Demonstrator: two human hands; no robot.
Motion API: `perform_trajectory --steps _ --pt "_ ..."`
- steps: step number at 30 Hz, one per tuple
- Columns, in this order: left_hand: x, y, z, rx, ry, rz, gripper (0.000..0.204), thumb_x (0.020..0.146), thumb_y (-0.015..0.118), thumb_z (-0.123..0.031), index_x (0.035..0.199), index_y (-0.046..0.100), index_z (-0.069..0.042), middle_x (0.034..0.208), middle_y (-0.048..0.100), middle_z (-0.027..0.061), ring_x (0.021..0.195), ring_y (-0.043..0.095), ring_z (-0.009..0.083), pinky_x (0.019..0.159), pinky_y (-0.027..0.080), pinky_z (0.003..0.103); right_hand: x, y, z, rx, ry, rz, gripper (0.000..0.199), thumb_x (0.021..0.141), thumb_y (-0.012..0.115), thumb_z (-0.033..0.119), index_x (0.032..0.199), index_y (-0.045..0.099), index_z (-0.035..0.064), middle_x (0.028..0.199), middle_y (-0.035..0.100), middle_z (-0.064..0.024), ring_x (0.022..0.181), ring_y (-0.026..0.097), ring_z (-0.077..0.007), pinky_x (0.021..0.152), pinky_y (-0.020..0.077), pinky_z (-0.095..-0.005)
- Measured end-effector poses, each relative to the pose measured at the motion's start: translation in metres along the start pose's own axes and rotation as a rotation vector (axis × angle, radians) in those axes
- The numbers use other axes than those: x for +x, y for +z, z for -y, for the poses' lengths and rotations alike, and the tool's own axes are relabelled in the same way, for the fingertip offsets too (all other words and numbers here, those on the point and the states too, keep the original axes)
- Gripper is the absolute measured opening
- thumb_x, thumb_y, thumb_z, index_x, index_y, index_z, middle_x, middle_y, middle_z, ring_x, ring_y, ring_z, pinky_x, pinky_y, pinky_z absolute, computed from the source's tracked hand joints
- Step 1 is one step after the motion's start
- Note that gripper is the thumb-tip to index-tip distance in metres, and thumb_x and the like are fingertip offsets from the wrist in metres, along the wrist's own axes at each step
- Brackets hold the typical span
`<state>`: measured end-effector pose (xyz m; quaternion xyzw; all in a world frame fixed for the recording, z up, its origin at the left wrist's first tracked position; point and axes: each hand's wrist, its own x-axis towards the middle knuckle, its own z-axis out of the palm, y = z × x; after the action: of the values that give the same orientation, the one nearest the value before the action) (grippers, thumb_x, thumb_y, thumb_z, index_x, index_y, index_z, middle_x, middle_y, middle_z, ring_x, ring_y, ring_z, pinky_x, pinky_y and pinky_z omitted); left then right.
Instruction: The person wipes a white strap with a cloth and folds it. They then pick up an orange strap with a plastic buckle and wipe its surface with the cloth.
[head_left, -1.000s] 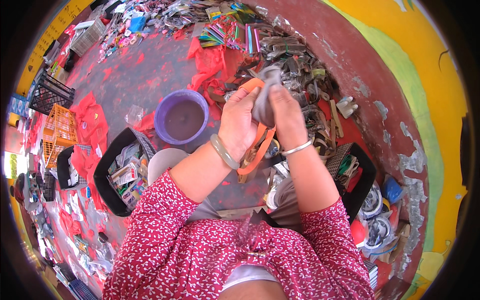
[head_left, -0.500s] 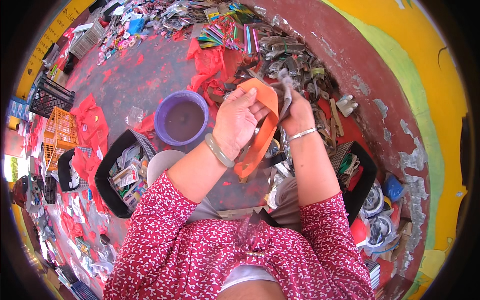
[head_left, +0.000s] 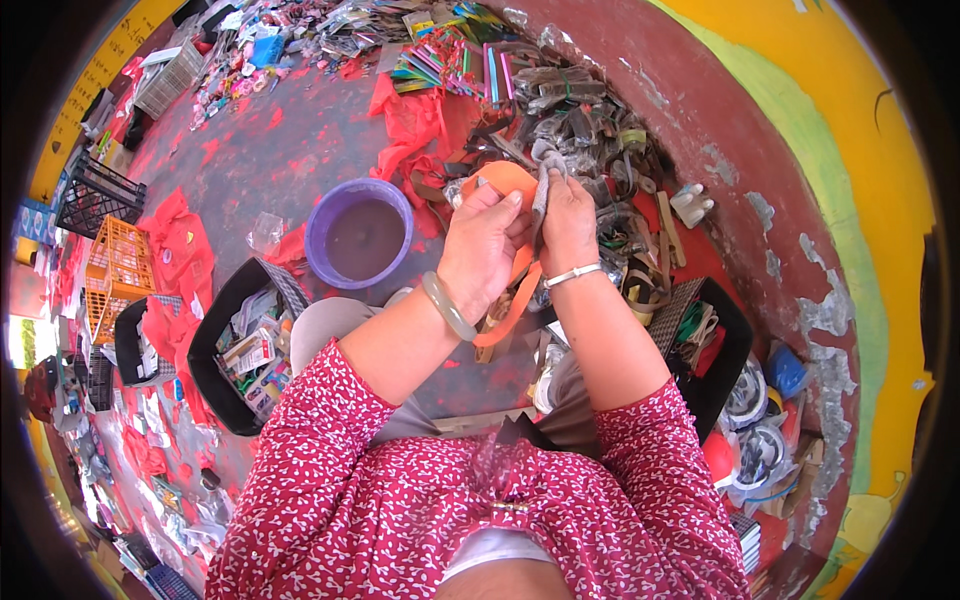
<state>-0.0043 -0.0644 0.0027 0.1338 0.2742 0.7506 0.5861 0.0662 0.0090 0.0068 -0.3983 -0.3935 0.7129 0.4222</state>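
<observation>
My left hand (head_left: 482, 240) is closed, its thumb and fingers pinching an orange strap (head_left: 508, 178) that looks like a flat belt. The strap arches above the fingers, and its lower length hangs in a curve below my hands. Close on its right, my right hand (head_left: 570, 222) is wrapped round a grey cloth (head_left: 544, 190), pressed against the strap. Part of the strap is hidden behind my hands. To the left, a purple basin (head_left: 320, 235) holds murky greyish water.
A heap of coiled dark belts (head_left: 580, 115) lies ahead against the wall. Black bins of mixed goods stand at the left (head_left: 208, 345) and right (head_left: 733, 350) of my knees. Red plastic sheeting (head_left: 410, 115) is spread on the floor, with an orange crate (head_left: 122, 262) farther left.
My right hand, with the grey cloth, has moved left and closer to my left hand. The orange strap's upper loop has turned and its hanging part has shifted slightly right.
</observation>
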Motion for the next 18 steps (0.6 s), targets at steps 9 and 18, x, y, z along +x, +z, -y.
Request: perform_trajectory --steps 9,18 --pt "0.003 0.011 -0.026 -0.127 0.000 0.014 0.025 0.088 0.045 -0.006 0.112 0.049 -0.004 0.106 0.058 0.0093 0.098 0.057 0.0211 0.086 0.045 0.036 0.007 -0.021 0.025 0.136 0.142 0.384 0.030 0.091 0.045 0.020 0.112 0.052 -0.0004 0.100 0.059 -0.0082 0.089 0.057 -0.0166 0.080 0.0452 -0.0283" --pt "0.001 0.004 -0.008 0.104 -0.025 0.001 0.026 0.089 0.044 -0.005 0.113 0.051 -0.004 0.101 0.060 0.0060 0.090 0.060 0.0178 0.079 0.048 0.032 0.001 -0.009 0.005 0.110 0.134 0.073 0.021 0.090 0.045 0.017 0.095 0.056 -0.0004 0.080 0.059 -0.0066 0.073 0.058 -0.0162 0.066 0.0482 -0.0278"
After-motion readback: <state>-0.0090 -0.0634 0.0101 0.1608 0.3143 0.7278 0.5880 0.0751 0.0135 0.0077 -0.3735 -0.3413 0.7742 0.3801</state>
